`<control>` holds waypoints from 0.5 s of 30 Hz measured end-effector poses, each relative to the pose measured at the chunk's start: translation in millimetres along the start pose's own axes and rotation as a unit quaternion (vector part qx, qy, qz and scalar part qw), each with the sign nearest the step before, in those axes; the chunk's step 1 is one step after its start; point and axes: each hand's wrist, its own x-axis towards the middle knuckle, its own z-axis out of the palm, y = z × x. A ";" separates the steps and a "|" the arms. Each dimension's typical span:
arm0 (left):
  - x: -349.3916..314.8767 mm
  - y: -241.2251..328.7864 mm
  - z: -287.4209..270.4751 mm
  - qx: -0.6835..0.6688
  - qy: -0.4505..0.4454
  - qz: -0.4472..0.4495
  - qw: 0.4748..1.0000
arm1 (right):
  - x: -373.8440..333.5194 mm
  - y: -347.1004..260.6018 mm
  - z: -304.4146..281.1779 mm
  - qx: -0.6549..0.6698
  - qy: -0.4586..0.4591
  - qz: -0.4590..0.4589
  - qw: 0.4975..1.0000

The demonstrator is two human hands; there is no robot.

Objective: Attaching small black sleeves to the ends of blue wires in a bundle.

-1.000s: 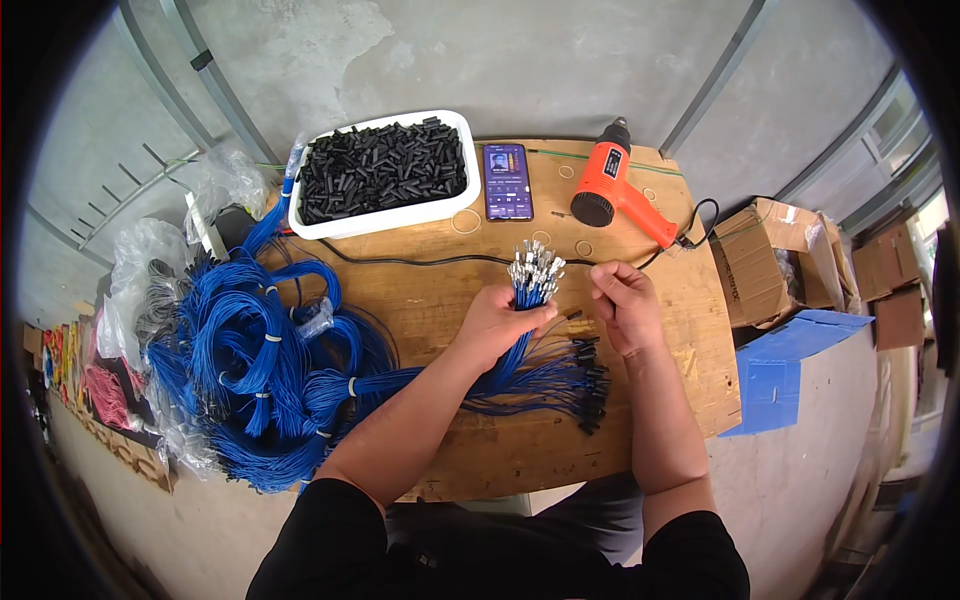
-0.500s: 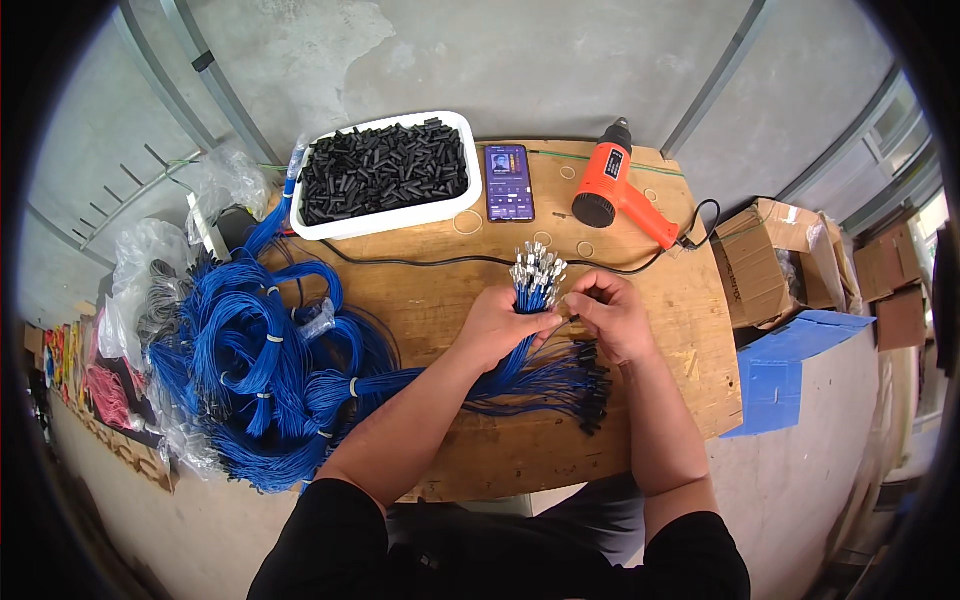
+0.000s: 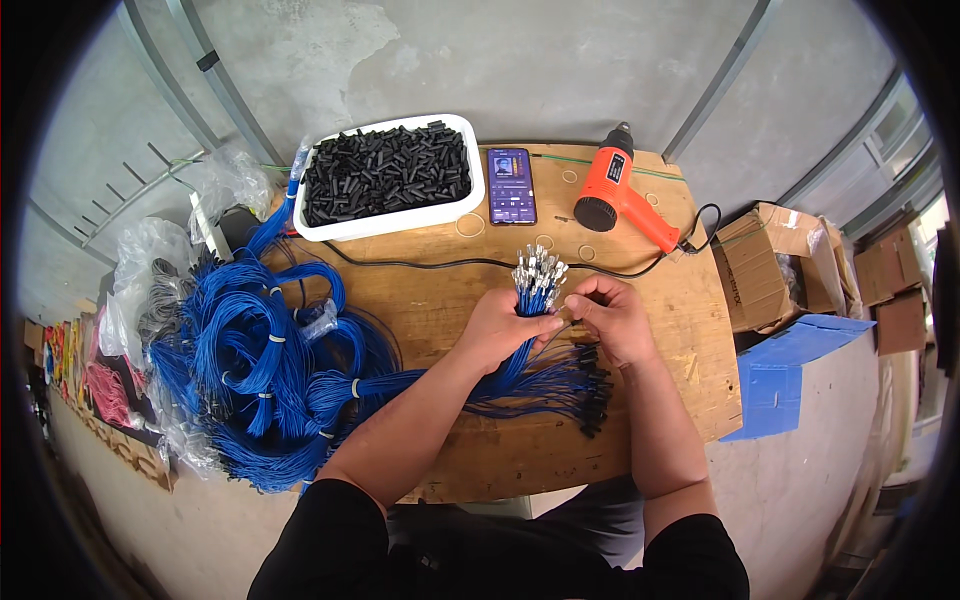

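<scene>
My left hand is closed around a bundle of blue wires, whose silvery metal terminals fan out above the fist. Just right of it, my right hand pinches with thumb and forefinger by the side of the bundle; what it holds is too small to make out. Below both hands, other blue wires spread rightward across the table and end in black sleeves. Further left lies a large heap of coiled blue wires, tied with pale bands.
A white tub full of short black tubes stands at the back of the wooden table. Beside it lie a phone, rubber bands and an orange heat gun with a black cord. Cardboard boxes stand right.
Almost nothing differs. Both hands stay at the bundle; the right fingers have shifted very slightly, and the whole view has moved a little.
</scene>
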 end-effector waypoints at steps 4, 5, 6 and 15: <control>-2.8 5.0 3.0 -0.014 0.029 -0.016 0.999 | 0.3 -1.0 -2.4 0.023 -0.010 0.035 0.999; -3.1 5.2 3.8 -0.014 0.029 -0.016 0.999 | -0.1 -2.9 -1.9 0.023 -0.010 0.035 0.999; -3.4 5.1 4.7 -0.024 0.035 -0.017 0.999 | -0.9 -6.0 -1.2 0.032 -0.015 0.054 0.998; -0.3 0.9 0.5 -0.006 0.009 0.003 1.000 | 1.5 0.1 -5.7 0.048 -0.030 0.088 0.995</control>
